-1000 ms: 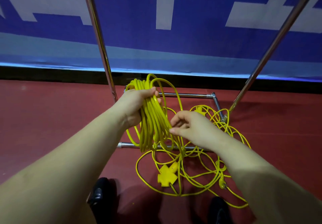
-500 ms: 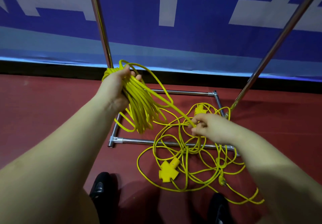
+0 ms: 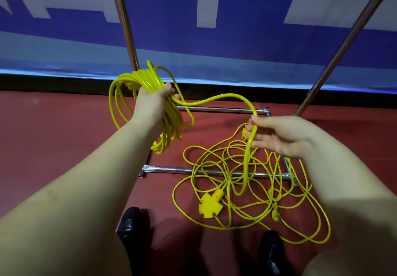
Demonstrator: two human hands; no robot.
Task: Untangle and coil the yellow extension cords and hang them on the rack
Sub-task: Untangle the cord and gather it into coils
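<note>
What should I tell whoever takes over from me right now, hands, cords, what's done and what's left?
Left hand: grips the coiled bundle of yellow cord, loops hanging below the fist.
Right hand: fingers mostly straight, the cord's free run held between thumb and fingers.
That run arcs from the bundle to the right hand, then drops into the loose tangle on the red floor, which lies over the rack's base bar. A yellow multi-outlet block and a plug lie in the tangle.
Done: part of the cord coiled.
Left: untangle and coil what lies on the floor, then hang the coils on the rack; nothing hangs there in view.
</note>
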